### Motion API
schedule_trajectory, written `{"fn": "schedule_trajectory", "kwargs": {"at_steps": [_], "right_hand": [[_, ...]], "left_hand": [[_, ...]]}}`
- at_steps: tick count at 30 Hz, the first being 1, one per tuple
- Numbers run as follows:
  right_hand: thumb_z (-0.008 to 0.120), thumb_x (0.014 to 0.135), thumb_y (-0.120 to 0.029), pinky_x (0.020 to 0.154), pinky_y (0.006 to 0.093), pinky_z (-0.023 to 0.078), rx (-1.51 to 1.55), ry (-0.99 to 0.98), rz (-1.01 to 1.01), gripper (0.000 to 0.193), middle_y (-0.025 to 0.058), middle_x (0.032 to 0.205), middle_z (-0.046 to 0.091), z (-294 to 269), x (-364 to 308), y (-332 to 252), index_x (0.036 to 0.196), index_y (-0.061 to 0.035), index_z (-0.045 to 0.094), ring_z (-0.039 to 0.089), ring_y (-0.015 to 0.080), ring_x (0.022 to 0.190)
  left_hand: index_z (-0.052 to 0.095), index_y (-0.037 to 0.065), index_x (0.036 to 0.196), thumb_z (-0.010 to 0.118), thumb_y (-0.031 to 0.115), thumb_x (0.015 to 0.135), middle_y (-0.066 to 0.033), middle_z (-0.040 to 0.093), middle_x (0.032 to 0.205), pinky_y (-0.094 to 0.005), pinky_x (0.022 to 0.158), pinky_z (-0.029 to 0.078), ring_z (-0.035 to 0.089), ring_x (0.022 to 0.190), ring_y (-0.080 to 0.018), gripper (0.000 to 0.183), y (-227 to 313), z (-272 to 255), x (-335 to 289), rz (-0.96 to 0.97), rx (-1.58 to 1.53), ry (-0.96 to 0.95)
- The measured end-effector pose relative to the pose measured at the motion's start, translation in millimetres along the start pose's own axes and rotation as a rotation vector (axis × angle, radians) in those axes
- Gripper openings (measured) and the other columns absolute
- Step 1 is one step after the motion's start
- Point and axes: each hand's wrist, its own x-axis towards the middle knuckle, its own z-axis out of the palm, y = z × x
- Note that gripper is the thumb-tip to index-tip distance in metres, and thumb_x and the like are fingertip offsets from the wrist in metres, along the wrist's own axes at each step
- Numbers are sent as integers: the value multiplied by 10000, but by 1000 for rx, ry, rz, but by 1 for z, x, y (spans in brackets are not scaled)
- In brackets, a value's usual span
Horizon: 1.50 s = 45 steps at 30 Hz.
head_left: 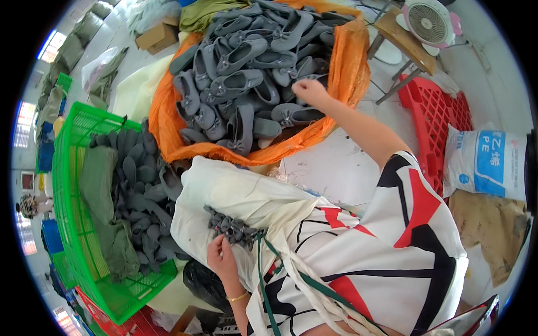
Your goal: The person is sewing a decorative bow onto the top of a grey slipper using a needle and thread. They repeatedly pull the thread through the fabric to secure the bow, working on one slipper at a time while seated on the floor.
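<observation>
My left hand [222, 256] is closed, fingers curled and pinched, beside a small heap of dark grey fabric bows [235, 228] on the cream cloth [218, 179] over my lap. Whatever its fingertips hold is too small to make out. Stretched out forward, my right hand [311, 92] is closed over the right side of a large pile of grey slip-on shoes [238, 83], several with bows on their toes. I cannot see what, if anything, is in its fingers. An orange woven sack [350, 61], its rim rolled down, surrounds the pile.
On the left a green plastic crate [73, 210] holds more grey shoes [148, 196] and an olive cloth [103, 190]. A fan [427, 22] stands on a wooden stool [400, 36] at the far right. Nearer are a red plastic pallet [428, 129] and a white-blue sack [490, 162].
</observation>
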Motion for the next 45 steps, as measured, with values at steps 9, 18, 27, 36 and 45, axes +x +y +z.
{"fn": "schedule_trajectory", "kwargs": {"at_steps": [9,18,27,36,45], "right_hand": [[573,920,-282,952,424,479,-985,-566,-137,281,141,1097,660,-5,4,90,1026,-68,719,624,313,1070],[490,974,-428,964,424,495,-1191,-832,440,441,74,1264,667,-74,-64,125,1176,-109,718,611,264,1197],[579,890,-270,938,418,533,-1201,-826,396,345,118,1238,675,-50,-94,129,1140,-82,725,640,287,1158],[623,904,-168,699,421,514,-333,-401,-383,158,180,881,650,37,-93,-19,933,-26,686,647,331,817],[658,880,-107,677,357,501,51,-689,-576,98,122,838,653,104,-156,-182,926,-23,674,630,299,762]], "left_hand": [[697,-14,1001,656,57,931,7,658,877,-204,707,468,568,771,-49,108,-41,-13,-6,-263,-73,8],[701,0,992,669,89,927,7,643,850,-209,684,469,567,738,-64,114,-43,-3,-2,-243,34,-10],[714,27,991,683,103,896,-74,671,864,-291,703,481,606,763,-167,125,-37,-6,-6,-61,172,16],[701,19,989,659,125,906,-88,660,831,-287,669,484,615,716,-169,140,-26,-15,5,-138,-12,21],[676,45,1013,667,178,879,-117,640,912,-362,681,503,628,751,-274,189,-14,3,30,-32,196,105]]}}
